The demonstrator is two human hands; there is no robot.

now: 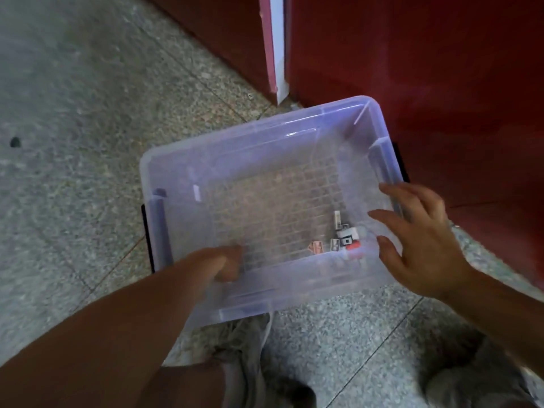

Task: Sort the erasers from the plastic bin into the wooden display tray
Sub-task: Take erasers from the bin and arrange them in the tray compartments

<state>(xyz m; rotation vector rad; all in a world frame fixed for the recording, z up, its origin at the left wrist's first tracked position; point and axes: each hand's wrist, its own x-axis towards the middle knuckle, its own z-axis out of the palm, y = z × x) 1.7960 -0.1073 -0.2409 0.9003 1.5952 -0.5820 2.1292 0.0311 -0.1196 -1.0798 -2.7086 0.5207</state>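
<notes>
A clear plastic bin with a bluish tint is held tilted above the speckled floor. Several small erasers have gathered in its near right corner. My left hand grips the bin's near rim, thumb inside and fingers curled under the edge. My right hand hovers at the bin's right side with its fingers spread and straight, the fingertips at the right wall. No wooden display tray is in view.
Dark red cabinet panels with a white and pink edge strip stand just behind and to the right of the bin. Grey terrazzo floor spreads to the left. My knees in grey trousers are below the bin.
</notes>
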